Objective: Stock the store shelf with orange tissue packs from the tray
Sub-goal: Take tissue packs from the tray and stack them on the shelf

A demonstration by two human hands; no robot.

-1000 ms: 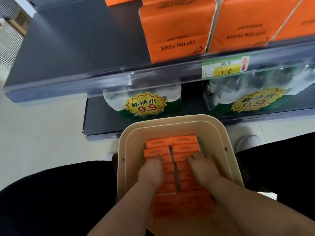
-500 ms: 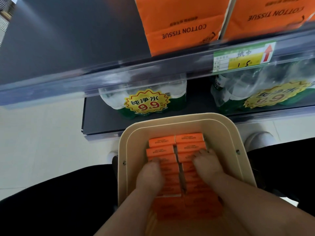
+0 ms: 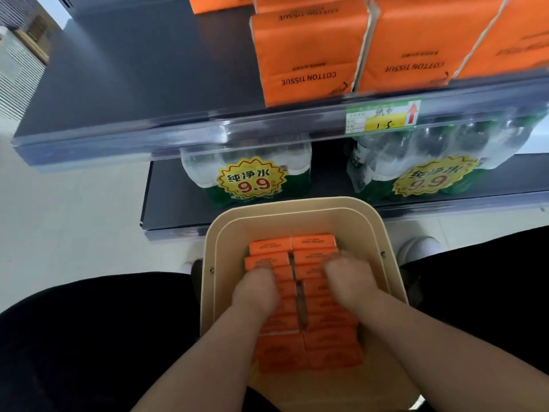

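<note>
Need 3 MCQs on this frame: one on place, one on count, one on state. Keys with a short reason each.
1. Where do the bottled water packs sit?
A. On the floor
B. On the shelf below the big orange tissue packs
C. On the person's lap

2. How many columns do the small tissue packs in the tray form?
A. One
B. Two
C. Four

3. What are the left hand and right hand doing?
A. Reaching up to the shelf
B. Hanging outside the tray
C. Both are down in the tray, on the small tissue packs

Key:
1 B: the bottles stand on the dark board under the one that bears the big orange packs.
2 B: a gap runs down the middle between two rows.
3 C: each hand lies on its own column, inside the tray walls.
</note>
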